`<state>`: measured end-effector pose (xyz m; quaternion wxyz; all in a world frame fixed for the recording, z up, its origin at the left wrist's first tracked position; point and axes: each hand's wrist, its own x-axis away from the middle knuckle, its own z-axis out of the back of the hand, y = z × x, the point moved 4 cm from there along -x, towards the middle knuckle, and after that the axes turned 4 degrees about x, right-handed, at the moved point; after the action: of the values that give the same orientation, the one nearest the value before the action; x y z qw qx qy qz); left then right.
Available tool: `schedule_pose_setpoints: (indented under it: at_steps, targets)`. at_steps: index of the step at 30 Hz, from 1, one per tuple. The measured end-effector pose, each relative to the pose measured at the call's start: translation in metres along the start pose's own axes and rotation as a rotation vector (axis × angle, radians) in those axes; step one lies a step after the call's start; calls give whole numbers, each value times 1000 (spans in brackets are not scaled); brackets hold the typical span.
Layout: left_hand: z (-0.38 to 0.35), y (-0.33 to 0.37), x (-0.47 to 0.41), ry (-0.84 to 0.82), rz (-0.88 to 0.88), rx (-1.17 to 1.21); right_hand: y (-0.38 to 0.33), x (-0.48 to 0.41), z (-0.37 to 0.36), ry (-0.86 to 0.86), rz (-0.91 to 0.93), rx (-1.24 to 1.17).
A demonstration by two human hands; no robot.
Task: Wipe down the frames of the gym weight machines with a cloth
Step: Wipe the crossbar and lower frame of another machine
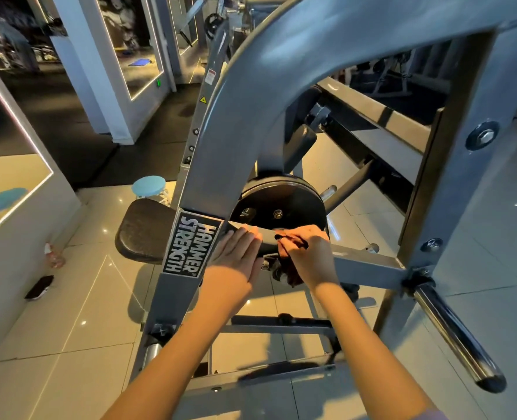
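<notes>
The wiping looks mid-course and far from done. The right hand (310, 257) works a dark reddish cloth (292, 242) at a low joint of the grey frame (251, 101), just under the black weight plate (281, 204). No surface shows plainly as cleaned, so the curved upper beam, the uprights and the machines behind all likely remain. The right fingers (314, 234) are curled round the bunched cloth and press it to a dark crosspiece, perhaps padded, though the dim light hides this. A loose tail of cloth hangs below the hand. The left hand (236, 256) lies flat on the same piece, fingers straight, fingertips just beside the cloth.
</notes>
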<state>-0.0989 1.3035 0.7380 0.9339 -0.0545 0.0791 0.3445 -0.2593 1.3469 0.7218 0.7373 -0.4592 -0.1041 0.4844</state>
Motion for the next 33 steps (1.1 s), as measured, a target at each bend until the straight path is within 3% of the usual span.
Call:
schedule_pose_setpoints:
  at_steps: [5, 7, 11, 17, 22, 29, 33]
  targets:
    - [9, 4, 2, 33, 20, -117, 32, -6, 13, 229, -145, 29]
    - [11, 7, -1, -67, 50, -82, 16, -1, 5, 226, -144, 16]
    - [16, 14, -10, -56, 27, -53, 22, 7, 13, 111, -65, -23]
    - [20, 16, -11, -104, 15, -57, 45, 1, 33, 387, -133, 17]
    - [16, 25, -15, -98, 0, -44, 48, 9, 21, 168, -67, -57]
    - [12, 39, -26, -48, 8, 50, 40, -3, 24, 266, -81, -72]
    - [4, 42, -29, -46, 31, 53, 29, 3, 6, 103, 55, -81]
